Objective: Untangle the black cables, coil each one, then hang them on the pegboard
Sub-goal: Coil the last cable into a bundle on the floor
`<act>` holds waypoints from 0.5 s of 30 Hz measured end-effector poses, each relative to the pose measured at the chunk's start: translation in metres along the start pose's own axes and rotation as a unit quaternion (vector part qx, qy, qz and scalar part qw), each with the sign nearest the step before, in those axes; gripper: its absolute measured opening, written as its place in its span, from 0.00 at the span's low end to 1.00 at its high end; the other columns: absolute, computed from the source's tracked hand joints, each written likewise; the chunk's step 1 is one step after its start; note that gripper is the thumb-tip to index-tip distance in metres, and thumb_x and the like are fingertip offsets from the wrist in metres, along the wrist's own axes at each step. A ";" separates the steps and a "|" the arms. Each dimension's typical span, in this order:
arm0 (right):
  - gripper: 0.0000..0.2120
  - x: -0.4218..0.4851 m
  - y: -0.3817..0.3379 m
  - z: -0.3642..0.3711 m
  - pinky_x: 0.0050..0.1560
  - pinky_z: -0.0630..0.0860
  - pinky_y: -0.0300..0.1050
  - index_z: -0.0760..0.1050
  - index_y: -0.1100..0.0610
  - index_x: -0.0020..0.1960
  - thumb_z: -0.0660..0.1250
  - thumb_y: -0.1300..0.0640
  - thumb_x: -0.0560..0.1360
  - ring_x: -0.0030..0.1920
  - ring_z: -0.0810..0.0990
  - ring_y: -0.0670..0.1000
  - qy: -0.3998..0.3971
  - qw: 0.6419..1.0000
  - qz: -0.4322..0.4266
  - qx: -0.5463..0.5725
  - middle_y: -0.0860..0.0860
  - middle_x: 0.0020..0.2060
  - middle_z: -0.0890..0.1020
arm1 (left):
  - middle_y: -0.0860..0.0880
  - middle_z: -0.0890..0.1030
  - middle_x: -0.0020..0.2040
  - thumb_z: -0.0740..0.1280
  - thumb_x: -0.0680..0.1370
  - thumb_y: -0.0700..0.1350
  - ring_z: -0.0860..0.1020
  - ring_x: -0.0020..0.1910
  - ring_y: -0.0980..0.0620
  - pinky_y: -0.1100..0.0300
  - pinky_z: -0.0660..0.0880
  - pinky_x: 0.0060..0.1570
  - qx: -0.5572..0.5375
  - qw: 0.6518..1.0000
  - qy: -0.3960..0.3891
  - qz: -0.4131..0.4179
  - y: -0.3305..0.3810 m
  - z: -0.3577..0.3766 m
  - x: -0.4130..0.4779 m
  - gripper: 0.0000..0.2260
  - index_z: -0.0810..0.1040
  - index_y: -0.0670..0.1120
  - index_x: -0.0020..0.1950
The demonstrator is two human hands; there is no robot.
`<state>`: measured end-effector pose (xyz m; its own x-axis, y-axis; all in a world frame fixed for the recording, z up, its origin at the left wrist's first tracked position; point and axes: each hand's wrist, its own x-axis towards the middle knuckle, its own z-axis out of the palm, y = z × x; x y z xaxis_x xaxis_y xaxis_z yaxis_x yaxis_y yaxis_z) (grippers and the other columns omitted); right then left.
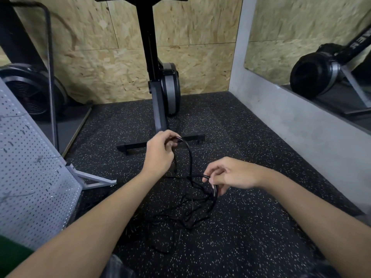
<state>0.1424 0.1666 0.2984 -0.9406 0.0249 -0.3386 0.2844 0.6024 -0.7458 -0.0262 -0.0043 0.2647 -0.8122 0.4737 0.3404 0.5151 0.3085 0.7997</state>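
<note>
Left hand (160,155): one, raised, fingers curled round the top of a cable loop.
Right hand (230,175): one, lower, thumb and forefinger pinching a strand, other fingers loosely curled.
Black cables (190,157): one tangle, number of cables cannot be told; the lifted strand arches from the left hand down to the right hand, the rest trailing towards the person.
Floor (261,137): one, speckled; the tangle lies mid-floor.
Pegboard (30,187): one, grey, leaning at the floor's left edge.
Exercise machine (162,91): one, upright by the far edge.
</note>
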 end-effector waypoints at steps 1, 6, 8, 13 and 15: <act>0.08 0.000 0.002 0.000 0.56 0.84 0.52 0.80 0.55 0.59 0.64 0.61 0.84 0.46 0.88 0.50 0.001 1.000 0.006 -0.025 0.51 0.48 0.85 | 0.51 0.82 0.50 0.64 0.82 0.30 0.82 0.49 0.58 0.69 0.77 0.52 0.037 0.999 0.004 0.016 -0.003 -0.003 0.001 0.16 0.83 0.50 0.54; 0.08 0.004 0.015 0.000 0.54 0.83 0.53 0.81 0.50 0.60 0.67 0.56 0.83 0.49 0.86 0.54 0.029 0.992 0.017 -0.125 0.49 0.46 0.85 | 0.50 0.81 0.51 0.64 0.84 0.34 0.82 0.46 0.57 0.65 0.78 0.52 0.084 0.994 -0.069 0.033 -0.007 -0.001 -0.004 0.14 0.83 0.48 0.63; 0.09 0.003 0.018 -0.005 0.57 0.82 0.53 0.81 0.47 0.62 0.68 0.53 0.83 0.50 0.85 0.54 0.047 0.985 0.018 -0.167 0.46 0.46 0.85 | 0.49 0.80 0.51 0.64 0.84 0.34 0.82 0.44 0.55 0.60 0.81 0.50 0.078 0.994 -0.069 0.042 -0.003 0.001 -0.006 0.14 0.83 0.46 0.64; 0.11 0.005 0.021 -0.003 0.47 0.81 0.45 0.83 0.43 0.63 0.69 0.51 0.82 0.48 0.84 0.46 -0.053 0.993 0.025 -0.104 0.48 0.55 0.86 | 0.44 0.80 0.50 0.62 0.85 0.34 0.82 0.39 0.49 0.63 0.83 0.37 -0.017 0.996 -0.082 -0.002 0.016 0.003 -0.009 0.13 0.82 0.44 0.63; 0.11 0.007 0.024 -0.002 0.45 0.83 0.42 0.83 0.49 0.63 0.67 0.52 0.83 0.47 0.86 0.45 -0.040 0.996 0.036 -0.073 0.49 0.55 0.86 | 0.43 0.81 0.52 0.61 0.85 0.34 0.83 0.39 0.48 0.63 0.83 0.37 -0.054 0.994 -0.096 -0.017 0.024 0.003 -0.011 0.13 0.82 0.44 0.63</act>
<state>0.1427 0.1829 0.2793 -0.8990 0.0121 -0.4377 0.3153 0.7115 -0.6279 -0.0043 0.0007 0.2788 -0.7557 0.6167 0.2203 0.4483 0.2421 0.8605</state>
